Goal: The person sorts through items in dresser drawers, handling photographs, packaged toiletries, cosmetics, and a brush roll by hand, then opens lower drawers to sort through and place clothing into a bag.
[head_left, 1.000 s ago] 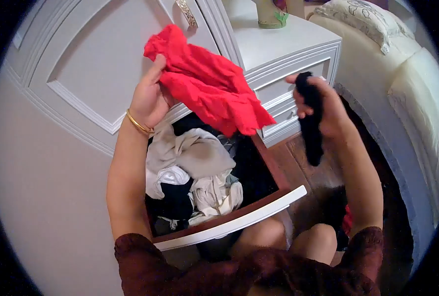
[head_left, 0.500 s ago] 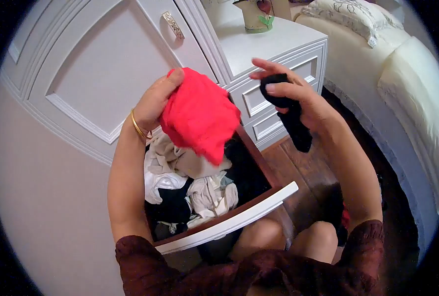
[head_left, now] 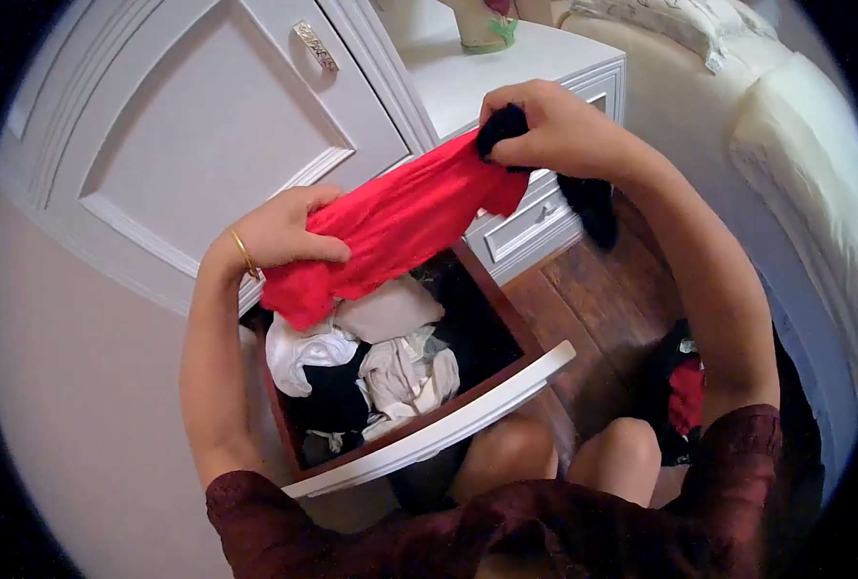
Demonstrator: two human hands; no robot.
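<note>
A bright red cloth garment (head_left: 405, 217) is stretched between my two hands above the open drawer (head_left: 516, 338). My left hand (head_left: 279, 227) grips its lower left end, thumb on top. My right hand (head_left: 535, 125) pinches its upper right end. Bunched in that same hand is a black cloth piece that looks like a sock (head_left: 588, 207), part of it dangling below the wrist. Inside the drawer lie crumpled clothes: a white piece (head_left: 303, 352), beige pieces (head_left: 405, 372) and black ones. The red garment covers the drawer's back left part.
A white cabinet door (head_left: 207, 135) stands behind on the left. Beyond my right hand is a white nightstand (head_left: 544, 63) with a pot (head_left: 482, 29). A bed (head_left: 786, 125) lines the right side. Black and red cloth (head_left: 684, 396) lies on the wooden floor by my knee.
My right hand has moved up and left and taken hold of the red garment, keeping the black sock. My left hand went lower and left, and the bunched garment is now spread out.
</note>
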